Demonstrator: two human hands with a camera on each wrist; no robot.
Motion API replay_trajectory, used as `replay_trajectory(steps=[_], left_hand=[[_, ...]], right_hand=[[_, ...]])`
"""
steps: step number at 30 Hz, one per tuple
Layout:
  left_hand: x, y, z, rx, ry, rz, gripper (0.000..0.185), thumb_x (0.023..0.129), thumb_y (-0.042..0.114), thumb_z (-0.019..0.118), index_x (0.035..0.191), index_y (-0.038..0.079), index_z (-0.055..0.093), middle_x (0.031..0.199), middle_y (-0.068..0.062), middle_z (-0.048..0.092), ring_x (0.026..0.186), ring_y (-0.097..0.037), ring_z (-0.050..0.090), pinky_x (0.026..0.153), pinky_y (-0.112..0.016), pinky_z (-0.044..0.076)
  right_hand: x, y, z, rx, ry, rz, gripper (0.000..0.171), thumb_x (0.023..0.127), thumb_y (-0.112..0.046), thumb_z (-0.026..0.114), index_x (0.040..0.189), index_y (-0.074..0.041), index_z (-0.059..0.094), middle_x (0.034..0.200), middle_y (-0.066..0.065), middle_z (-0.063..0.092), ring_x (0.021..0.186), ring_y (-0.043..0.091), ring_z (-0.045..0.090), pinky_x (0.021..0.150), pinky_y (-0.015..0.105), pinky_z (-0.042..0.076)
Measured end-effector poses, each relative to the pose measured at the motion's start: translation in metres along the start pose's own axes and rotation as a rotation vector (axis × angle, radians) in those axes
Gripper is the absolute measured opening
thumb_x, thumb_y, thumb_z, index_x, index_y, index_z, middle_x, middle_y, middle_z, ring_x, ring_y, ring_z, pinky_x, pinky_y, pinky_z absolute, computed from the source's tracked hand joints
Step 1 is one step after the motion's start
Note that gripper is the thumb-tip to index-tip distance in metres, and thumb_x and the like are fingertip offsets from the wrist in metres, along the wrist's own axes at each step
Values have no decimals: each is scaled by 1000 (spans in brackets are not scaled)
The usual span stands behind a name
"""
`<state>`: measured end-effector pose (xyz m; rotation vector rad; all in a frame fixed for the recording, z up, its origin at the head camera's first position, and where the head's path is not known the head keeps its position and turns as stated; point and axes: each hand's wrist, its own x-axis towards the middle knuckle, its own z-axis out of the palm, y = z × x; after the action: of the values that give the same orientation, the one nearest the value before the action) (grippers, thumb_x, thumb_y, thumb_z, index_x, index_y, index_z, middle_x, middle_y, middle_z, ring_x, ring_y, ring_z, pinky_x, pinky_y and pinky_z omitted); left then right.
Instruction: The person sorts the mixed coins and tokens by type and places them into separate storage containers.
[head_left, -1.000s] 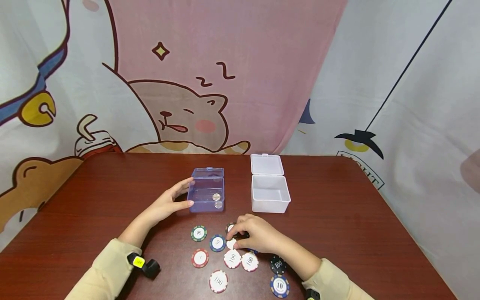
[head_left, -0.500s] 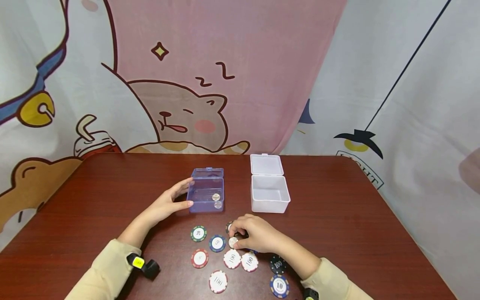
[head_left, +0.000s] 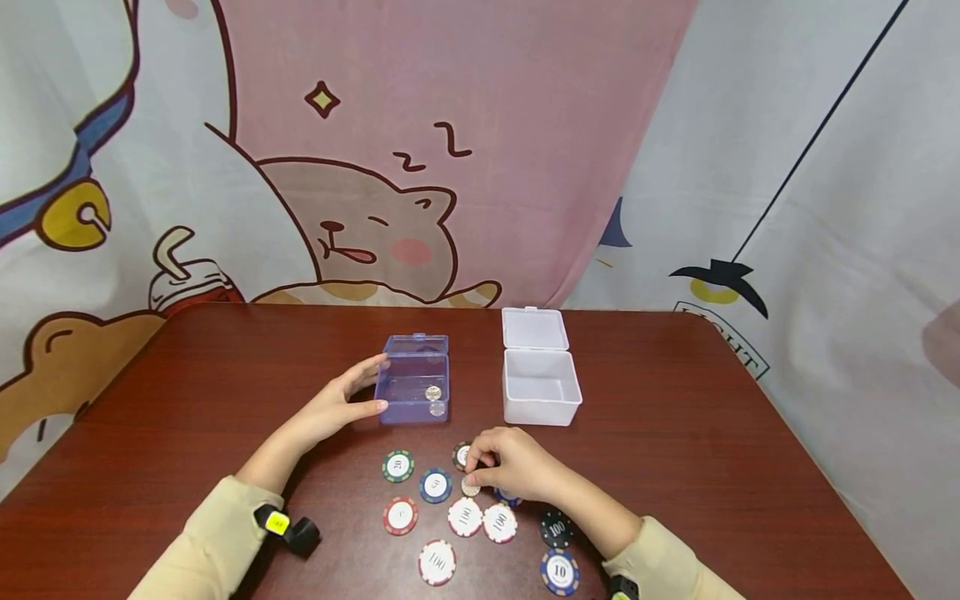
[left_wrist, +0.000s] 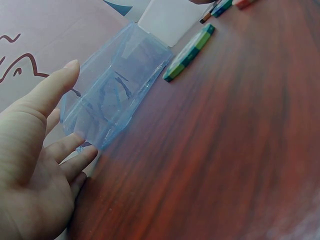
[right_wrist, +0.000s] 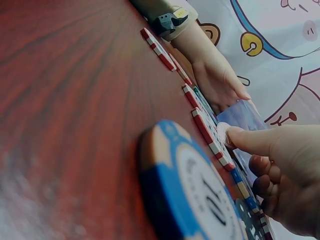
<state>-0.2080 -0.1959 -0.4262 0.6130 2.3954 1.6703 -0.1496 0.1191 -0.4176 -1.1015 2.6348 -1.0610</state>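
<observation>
My left hand (head_left: 330,410) rests against the left side of an open translucent blue box (head_left: 412,412), thumb near the front corner and fingers toward the back. In the left wrist view its fingers are loosely bent at the end of the box. A silver coin (head_left: 433,392) shows inside, low on the right. My right hand (head_left: 517,463) pinches another silver coin (head_left: 470,486) between thumb and fingertips, low over the table among the poker chips. Close by are a dark-edged chip (head_left: 461,454), a blue chip (head_left: 435,485) and a white 100 chip (head_left: 465,517).
An open white box (head_left: 542,408) stands right of the blue one. More poker chips lie near me: a green one (head_left: 397,466), a red one (head_left: 401,515), a black one (head_left: 557,528) and a blue 10 chip (head_left: 560,572). A patterned curtain (head_left: 480,150) hangs behind the table.
My right hand has drawn the coin slightly right, uncovering more of the dark-edged chip and the blue chip beneath the hand. The left hand and both boxes stay put.
</observation>
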Motion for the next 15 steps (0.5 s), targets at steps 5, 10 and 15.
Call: replay_trajectory(steps=[5,10,15], left_hand=[[0,1,1,-2,-2,-2,71,88,12,68,149,12,32,148,-17,36,133,-38,33,107,-60,17],[0,1,0,-1,1,-3,71,88,13,68,149,11,32,148,-18,36,133,-39,33,107,-60,16],[0,0,0,-1,-1,-4,71,88,14,68,149,10,31,148,-18,35,133,-39,33,107,-60,16]], right_hand=[[1,2,0,84,5,24,15,77,-12,79,73,-18,67,62,-16,42,58,-2,40,54,19,35],[3,1,-2,148,-14,78,15,80,-10,77,72,-17,66,60,-14,43,56,-1,40,52,18,32],[4,-1,-3,190,0,99,14,80,-8,76,72,-13,66,59,-11,42,54,0,38,50,18,31]])
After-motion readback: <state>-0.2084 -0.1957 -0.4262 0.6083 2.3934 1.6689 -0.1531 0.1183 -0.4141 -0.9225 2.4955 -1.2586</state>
